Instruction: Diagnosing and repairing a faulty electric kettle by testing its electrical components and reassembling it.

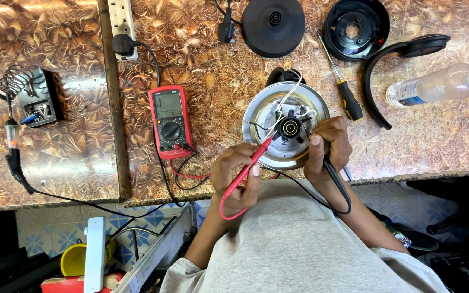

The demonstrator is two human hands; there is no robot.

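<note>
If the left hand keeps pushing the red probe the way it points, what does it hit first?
Most likely the black round connector in the middle of the upturned kettle base; the red probe in the left hand aims up-right at it, though depth is unclear.

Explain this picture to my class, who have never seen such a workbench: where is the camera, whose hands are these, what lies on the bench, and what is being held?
The single picture comes from a camera worn on a person's head, looking straight down at their own two bare hands and a patterned brown bench.

The left hand has its grip on a red test probe, whose tip touches the wiring inside an upturned steel kettle with its bottom cover off. The right hand holds a black probe at the same spot. Leads run from the probes towards a red multimeter on the bench.

Also lying there: a round black kettle base, a black bottom cover, a curved black handle, a screwdriver, a clear plastic bottle, a white power strip and, on the left, a soldering iron beside its coiled stand.
</note>
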